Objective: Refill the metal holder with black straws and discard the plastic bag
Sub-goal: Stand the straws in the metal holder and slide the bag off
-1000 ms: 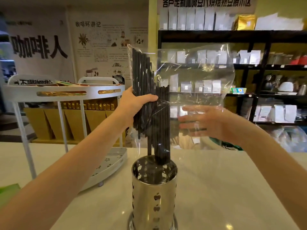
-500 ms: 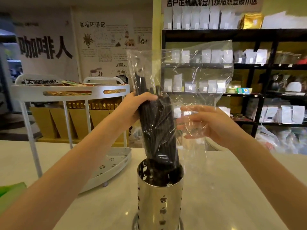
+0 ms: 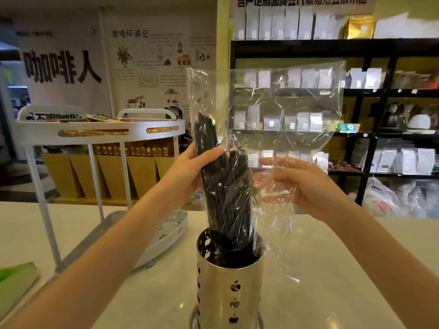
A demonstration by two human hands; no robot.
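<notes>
**Straws sliding from a bag into a holder**

A clear plastic bag (image 3: 280, 103) is hanging upright over a white counter (image 3: 332, 269). Black straws (image 3: 225, 186) are standing inside it, lower ends in the perforated metal holder (image 3: 229, 288). The left hand (image 3: 190, 167) is gripping the straws through the plastic; the right hand (image 3: 297, 184) is pinching the bag.

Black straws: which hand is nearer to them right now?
Left. The left hand grips the bundle of black straws through the plastic bag, above the metal holder. The right hand is off to the right, holding only the bag's film.
</notes>
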